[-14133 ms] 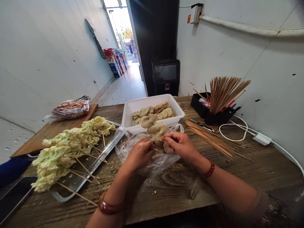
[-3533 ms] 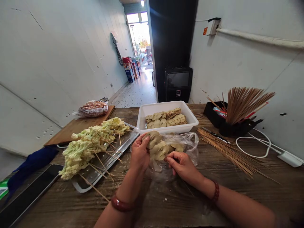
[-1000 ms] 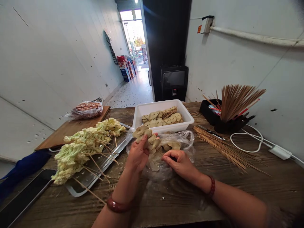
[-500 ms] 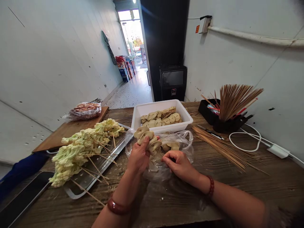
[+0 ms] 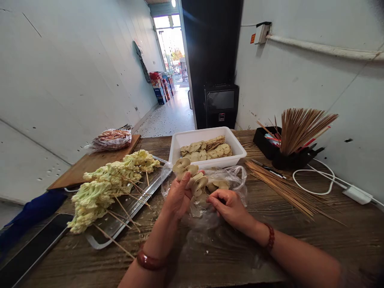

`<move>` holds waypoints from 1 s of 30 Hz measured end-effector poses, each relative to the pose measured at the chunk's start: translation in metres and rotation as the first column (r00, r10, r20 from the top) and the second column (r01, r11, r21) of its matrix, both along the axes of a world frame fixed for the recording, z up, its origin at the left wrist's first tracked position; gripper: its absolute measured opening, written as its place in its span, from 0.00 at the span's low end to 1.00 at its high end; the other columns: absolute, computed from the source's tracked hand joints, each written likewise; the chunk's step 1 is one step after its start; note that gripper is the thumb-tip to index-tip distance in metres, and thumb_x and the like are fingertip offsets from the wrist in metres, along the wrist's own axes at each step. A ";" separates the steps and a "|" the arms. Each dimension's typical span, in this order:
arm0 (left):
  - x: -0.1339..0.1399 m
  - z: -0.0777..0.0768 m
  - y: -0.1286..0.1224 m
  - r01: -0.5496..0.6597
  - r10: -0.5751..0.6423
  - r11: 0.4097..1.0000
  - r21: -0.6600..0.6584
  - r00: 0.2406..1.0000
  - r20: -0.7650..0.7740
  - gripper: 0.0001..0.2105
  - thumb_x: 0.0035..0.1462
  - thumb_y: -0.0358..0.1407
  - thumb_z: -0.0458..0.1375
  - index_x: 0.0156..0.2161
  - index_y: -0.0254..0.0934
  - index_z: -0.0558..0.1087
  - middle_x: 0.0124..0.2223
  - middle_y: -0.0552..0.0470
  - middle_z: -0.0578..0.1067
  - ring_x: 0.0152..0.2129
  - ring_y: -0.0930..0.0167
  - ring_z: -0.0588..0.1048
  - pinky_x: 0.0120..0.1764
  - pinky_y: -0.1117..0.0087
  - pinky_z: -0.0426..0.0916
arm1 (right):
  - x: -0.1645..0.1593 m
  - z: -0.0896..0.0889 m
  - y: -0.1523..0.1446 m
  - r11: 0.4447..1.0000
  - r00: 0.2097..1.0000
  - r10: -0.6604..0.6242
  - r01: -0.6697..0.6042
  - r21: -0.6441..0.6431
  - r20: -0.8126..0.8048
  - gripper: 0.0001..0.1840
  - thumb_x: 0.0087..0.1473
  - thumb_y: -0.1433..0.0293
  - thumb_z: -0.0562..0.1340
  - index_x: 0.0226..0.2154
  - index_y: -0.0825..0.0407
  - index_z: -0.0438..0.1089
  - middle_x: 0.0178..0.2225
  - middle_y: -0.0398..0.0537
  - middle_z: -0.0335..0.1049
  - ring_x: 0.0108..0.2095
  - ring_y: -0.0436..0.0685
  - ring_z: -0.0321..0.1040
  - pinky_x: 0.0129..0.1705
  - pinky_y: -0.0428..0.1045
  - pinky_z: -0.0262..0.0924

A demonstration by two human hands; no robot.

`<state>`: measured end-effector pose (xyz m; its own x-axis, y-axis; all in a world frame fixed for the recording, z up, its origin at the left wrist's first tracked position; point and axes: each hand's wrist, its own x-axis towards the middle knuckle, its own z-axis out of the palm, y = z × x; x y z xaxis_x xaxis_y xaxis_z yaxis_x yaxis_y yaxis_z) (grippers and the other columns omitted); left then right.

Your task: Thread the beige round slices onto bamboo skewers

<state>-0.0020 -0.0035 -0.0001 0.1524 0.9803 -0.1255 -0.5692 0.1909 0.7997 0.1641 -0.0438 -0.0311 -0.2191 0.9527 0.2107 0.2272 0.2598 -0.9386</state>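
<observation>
Skewered beige slices (image 5: 199, 183), held in the left hand (image 5: 177, 197) between thumb and fingers and pinched at their near end by the right hand (image 5: 226, 205), above the plastic bag (image 5: 239, 180) before the white tub (image 5: 222, 162), may split if squeezed too hard.

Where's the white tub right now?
In the head view, the white tub stands on the table, just beyond the clear plastic bag, to the right of the cauliflower.

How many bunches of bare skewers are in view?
2: an upright bunch in the black holder and a flat bunch on the table. More may be hidden.
</observation>
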 end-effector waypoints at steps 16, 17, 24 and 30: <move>-0.011 0.004 0.007 -0.222 0.224 0.974 -0.042 0.971 0.082 0.08 0.56 0.34 0.63 0.39 0.32 0.76 0.35 0.47 0.80 0.29 0.70 0.78 0.30 0.71 0.75 | -0.002 -0.004 -0.002 0.998 0.998 0.022 -0.025 0.049 0.056 0.13 0.57 0.69 0.60 0.22 0.54 0.71 0.19 0.42 0.66 0.20 0.49 0.60 0.24 0.44 0.54; -0.011 0.004 0.007 -0.207 0.209 0.978 -0.042 0.975 0.077 0.08 0.56 0.34 0.63 0.39 0.31 0.76 0.34 0.46 0.80 0.28 0.70 0.78 0.30 0.71 0.75 | -0.002 -0.005 -0.002 0.998 0.998 0.026 -0.029 0.050 0.059 0.13 0.57 0.70 0.60 0.22 0.54 0.71 0.18 0.42 0.66 0.20 0.49 0.60 0.24 0.44 0.54; -0.010 0.001 0.007 -0.239 0.241 0.970 -0.040 0.970 0.041 0.08 0.53 0.34 0.65 0.38 0.31 0.77 0.35 0.46 0.81 0.29 0.69 0.78 0.33 0.68 0.75 | -0.003 -0.008 -0.003 0.997 0.996 0.073 -0.074 0.008 0.054 0.13 0.57 0.69 0.59 0.23 0.53 0.70 0.19 0.42 0.67 0.19 0.49 0.60 0.22 0.44 0.54; -0.009 -0.005 0.007 -0.218 0.221 0.975 -0.044 0.973 0.069 0.10 0.51 0.35 0.67 0.37 0.32 0.77 0.34 0.45 0.81 0.28 0.68 0.79 0.33 0.67 0.75 | -0.004 -0.008 -0.003 0.998 0.997 0.066 -0.065 -0.026 0.041 0.14 0.58 0.67 0.58 0.23 0.53 0.71 0.20 0.43 0.67 0.19 0.49 0.61 0.21 0.44 0.54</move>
<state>-0.0105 0.0040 -0.0051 -0.0560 0.9858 -0.1581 -0.6568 0.0829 0.7495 0.1601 -0.0472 -0.0396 -0.2897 0.9407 0.1766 0.2494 0.2523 -0.9350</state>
